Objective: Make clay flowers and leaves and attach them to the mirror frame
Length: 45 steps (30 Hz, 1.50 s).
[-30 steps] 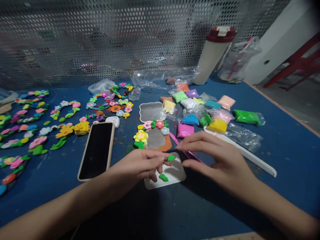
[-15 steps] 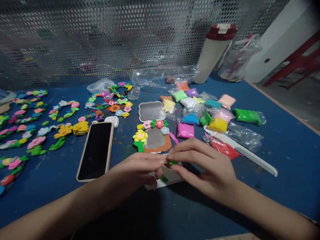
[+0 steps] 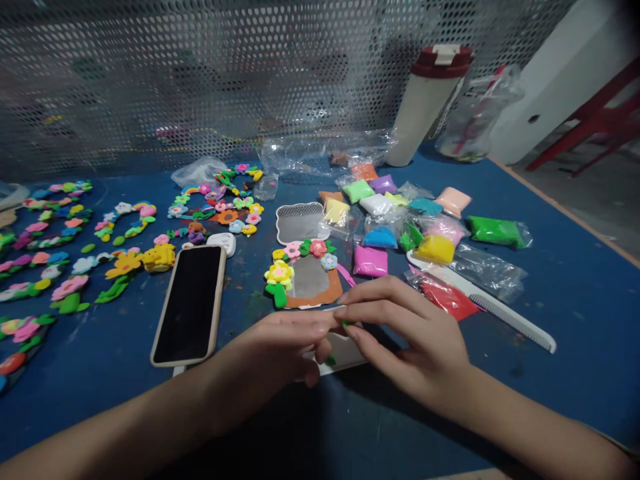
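A small bit of green clay (image 3: 345,324) sits between the fingertips of both hands, mostly covered by them. My left hand (image 3: 280,340) comes in from the left, its upper fingers pressed together at the clay and the lower ones curled. My right hand (image 3: 410,337) pinches the same bit between thumb and fingers. Beneath the hands lies a pale mirror-like plate (image 3: 345,357) with another green piece (image 3: 330,360) on it, partly hidden. Just beyond stands out a mirror frame (image 3: 327,293), part covered in brown clay, with clay flowers and leaves around its edge.
A phone (image 3: 193,307) lies left, near several clay-decorated pieces (image 3: 125,263). Right of the frame are coloured clay packets (image 3: 371,260) and a white comb (image 3: 515,323). A tumbler (image 3: 425,110) and plastic bag (image 3: 473,127) stand behind, before a perforated metal panel (image 3: 200,80).
Both hands stay together at the fingertips. The fingers have closed further over the green clay, so less of it shows. The view has shifted slightly.
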Each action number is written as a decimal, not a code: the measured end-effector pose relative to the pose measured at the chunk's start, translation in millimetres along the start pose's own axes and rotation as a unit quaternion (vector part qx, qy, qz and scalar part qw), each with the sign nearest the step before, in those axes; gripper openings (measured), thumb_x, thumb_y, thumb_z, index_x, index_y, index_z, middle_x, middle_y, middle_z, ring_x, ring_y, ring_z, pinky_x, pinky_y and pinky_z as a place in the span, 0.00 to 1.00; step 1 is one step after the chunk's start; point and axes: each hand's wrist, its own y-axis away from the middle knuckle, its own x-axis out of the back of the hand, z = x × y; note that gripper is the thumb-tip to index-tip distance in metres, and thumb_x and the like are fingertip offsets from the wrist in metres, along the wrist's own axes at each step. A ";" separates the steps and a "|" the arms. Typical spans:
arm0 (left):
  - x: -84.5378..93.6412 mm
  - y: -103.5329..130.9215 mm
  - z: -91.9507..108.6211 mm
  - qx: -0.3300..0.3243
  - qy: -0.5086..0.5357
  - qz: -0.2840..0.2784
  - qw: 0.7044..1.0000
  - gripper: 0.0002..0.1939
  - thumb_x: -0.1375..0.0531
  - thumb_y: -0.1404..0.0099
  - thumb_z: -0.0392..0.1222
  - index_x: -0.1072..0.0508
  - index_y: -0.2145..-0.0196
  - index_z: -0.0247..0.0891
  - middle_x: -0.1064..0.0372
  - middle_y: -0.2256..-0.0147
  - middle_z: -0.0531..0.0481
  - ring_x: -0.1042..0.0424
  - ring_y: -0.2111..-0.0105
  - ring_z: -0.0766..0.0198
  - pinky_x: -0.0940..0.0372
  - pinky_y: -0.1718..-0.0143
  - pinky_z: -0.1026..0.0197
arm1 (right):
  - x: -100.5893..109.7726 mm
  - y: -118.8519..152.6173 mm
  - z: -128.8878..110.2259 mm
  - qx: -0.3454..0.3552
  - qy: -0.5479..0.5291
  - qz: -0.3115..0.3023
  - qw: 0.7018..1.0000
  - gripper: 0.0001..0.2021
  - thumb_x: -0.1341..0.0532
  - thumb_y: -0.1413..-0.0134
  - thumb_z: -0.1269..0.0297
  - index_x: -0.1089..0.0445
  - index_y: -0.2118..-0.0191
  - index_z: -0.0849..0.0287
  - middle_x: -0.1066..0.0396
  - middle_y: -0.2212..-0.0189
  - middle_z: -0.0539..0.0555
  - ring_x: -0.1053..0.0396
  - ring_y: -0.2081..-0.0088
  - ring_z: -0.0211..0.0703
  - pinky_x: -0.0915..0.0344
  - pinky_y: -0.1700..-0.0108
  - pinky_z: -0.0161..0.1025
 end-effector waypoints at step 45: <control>-3.8 -4.4 -3.3 -0.025 -0.034 -0.001 0.999 0.07 0.44 0.38 0.36 0.27 0.68 0.33 0.42 0.74 0.52 0.46 0.75 0.69 0.46 0.75 0.69 | -8.6 3.4 3.3 -0.026 -0.057 0.014 0.998 0.09 0.41 0.47 0.76 0.31 0.61 0.58 0.31 0.64 0.55 0.31 0.60 0.40 0.30 0.59 0.39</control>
